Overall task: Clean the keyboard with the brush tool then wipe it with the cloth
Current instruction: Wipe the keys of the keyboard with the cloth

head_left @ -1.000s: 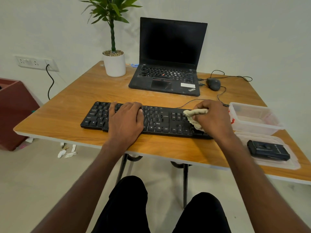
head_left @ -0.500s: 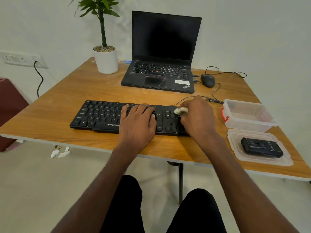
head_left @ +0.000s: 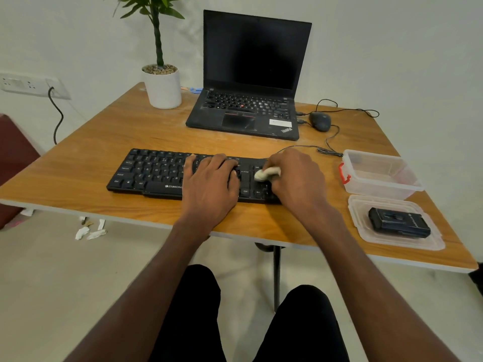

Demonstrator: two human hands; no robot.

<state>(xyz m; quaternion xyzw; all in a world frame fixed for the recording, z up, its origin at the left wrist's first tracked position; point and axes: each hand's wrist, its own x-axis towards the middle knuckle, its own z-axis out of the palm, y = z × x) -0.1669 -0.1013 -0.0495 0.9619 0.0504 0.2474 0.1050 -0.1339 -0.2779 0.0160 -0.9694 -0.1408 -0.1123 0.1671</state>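
A black keyboard [head_left: 154,173] lies on the wooden table [head_left: 86,155] near its front edge. My left hand [head_left: 209,184] rests flat on the keys at the keyboard's middle, fingers straight. My right hand [head_left: 298,178] covers the keyboard's right end and grips a small cream cloth [head_left: 265,174], bunched up and pressed onto the keys. Only the cloth's left tip shows past my fingers. A black brush tool [head_left: 398,222] lies on a clear plastic lid [head_left: 363,226] at the table's right front.
A black laptop [head_left: 248,100] stands open at the back, with a white potted plant [head_left: 162,84] to its left and a wired mouse [head_left: 320,121] to its right. A clear plastic box [head_left: 379,178] sits right of the keyboard. Paper scraps [head_left: 90,231] lie on the floor.
My right hand slid the cloth leftward from the keyboard's right end, and less of the cloth shows now. My left hand shifted right along the keys. My head moved, so the view shifted.
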